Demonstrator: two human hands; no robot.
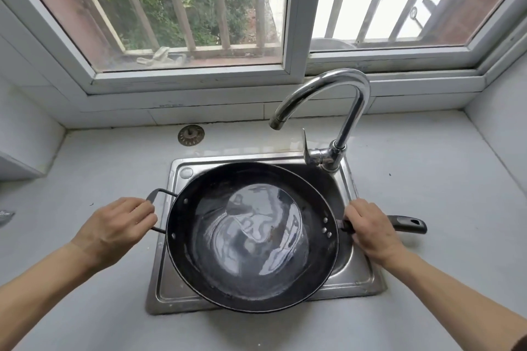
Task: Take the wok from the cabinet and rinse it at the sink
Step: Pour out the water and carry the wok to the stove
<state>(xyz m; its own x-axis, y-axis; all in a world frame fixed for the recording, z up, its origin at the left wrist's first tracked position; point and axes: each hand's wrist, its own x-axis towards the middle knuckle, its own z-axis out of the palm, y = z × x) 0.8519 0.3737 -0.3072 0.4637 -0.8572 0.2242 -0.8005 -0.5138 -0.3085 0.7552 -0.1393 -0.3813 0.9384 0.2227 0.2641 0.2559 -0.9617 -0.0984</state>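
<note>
A wide black wok [251, 239] hangs over the steel sink [358, 273], with a shallow pool of water shining in its bottom. My left hand [115, 226] grips the wire loop handle on the wok's left side. Curled round the long black handle close to the rim is my right hand [370, 229]; the handle's end sticks out to the right. The chrome faucet [336, 102] arches over the sink's back right corner. Its spout ends above the wok's far rim, and no water runs from it.
The pale countertop [442, 179] surrounds the sink. A round metal sink strainer [191, 135] lies on it behind the sink, near the wall. A barred window [199, 8] fills the wall behind. The faucet lever [305, 147] points up at the left of the faucet base.
</note>
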